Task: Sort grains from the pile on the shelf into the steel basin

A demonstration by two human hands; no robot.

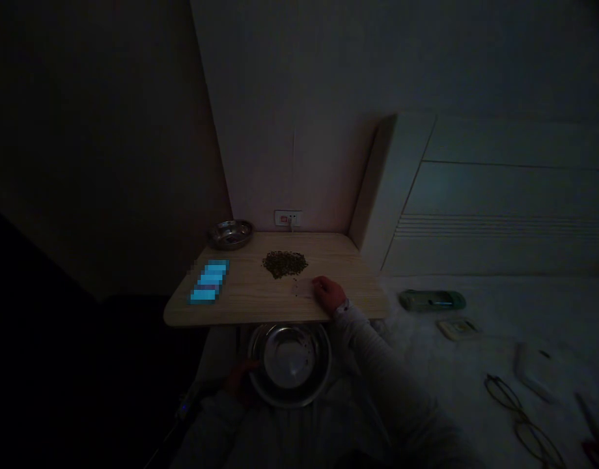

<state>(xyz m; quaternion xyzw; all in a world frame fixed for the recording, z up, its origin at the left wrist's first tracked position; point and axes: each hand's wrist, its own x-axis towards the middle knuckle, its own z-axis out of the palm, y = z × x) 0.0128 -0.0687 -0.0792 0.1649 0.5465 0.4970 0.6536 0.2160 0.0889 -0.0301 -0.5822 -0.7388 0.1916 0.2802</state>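
While seemingly light, scatter-prone grains (284,263) are being borne by the tabletop (250,296), the stiff-looking basin (323,365), nearer, is being held at its left rim by the left grip (241,376); the right grip's (329,296) contents cannot be told.

The dark small grains (284,264) lie in loose heap beyond the right fingers (320,283); round metal basin (323,368) touches the left fingers (250,365).

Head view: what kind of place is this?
Probably a bedroom: a panelled headboard stands against the wall, white bedding spreads below it, and a small wooden table sits alongside, near a wall socket.
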